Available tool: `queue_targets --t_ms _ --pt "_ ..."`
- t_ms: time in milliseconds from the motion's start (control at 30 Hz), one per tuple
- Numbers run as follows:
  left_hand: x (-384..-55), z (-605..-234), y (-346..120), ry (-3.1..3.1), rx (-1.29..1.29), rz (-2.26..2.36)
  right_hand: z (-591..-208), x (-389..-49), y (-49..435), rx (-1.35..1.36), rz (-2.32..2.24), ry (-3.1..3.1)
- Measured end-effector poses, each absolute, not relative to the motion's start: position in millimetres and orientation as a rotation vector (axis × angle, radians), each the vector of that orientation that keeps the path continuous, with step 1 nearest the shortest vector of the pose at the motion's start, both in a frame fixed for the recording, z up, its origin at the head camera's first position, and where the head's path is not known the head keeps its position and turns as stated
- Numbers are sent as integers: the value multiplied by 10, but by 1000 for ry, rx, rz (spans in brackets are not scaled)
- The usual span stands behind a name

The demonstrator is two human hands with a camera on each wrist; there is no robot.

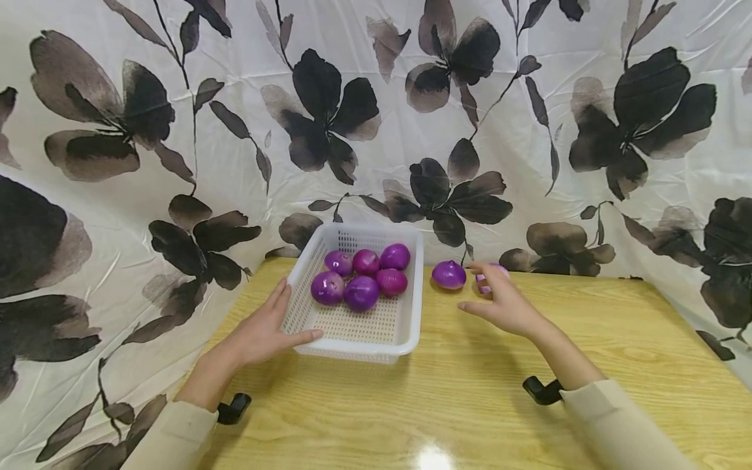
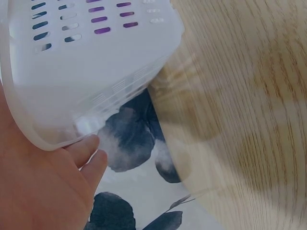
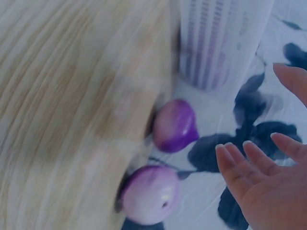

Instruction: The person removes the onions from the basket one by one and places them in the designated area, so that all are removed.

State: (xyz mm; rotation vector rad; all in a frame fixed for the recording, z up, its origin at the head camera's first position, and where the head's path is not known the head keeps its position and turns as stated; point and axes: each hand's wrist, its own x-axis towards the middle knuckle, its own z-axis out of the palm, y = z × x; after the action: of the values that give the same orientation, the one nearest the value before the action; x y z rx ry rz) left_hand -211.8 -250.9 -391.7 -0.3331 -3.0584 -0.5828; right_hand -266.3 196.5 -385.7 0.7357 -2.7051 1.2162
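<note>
A white plastic basket (image 1: 414,313) holds several peeled purple onions (image 1: 361,294) toward its back. My left hand (image 1: 261,329) holds the basket at its front left corner, thumb over the rim and fingers along the outer side. In the left wrist view, two fingertips (image 2: 91,153) show against the basket wall. My right hand (image 1: 505,303) is spread over the table with nothing in it. It partly covers a pale purple onion (image 3: 151,195) in the head view. Just left of that hand sits a darker purple onion (image 3: 175,126) with a pointed end.
The wooden table (image 1: 470,405) meets a white floral cloth (image 1: 364,130) hanging behind and at the left. Both loose onions lie along the table's back edge, right of the basket. Black wrist mounts (image 1: 542,390) sit at both sleeves.
</note>
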Motion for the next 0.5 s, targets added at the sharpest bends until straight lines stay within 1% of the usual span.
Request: queue_targets --t_ms 500 --pt "-2122 -3905 -2510 -3054 -325 -585 -3791 -2546 1507 979 1103 -2619"
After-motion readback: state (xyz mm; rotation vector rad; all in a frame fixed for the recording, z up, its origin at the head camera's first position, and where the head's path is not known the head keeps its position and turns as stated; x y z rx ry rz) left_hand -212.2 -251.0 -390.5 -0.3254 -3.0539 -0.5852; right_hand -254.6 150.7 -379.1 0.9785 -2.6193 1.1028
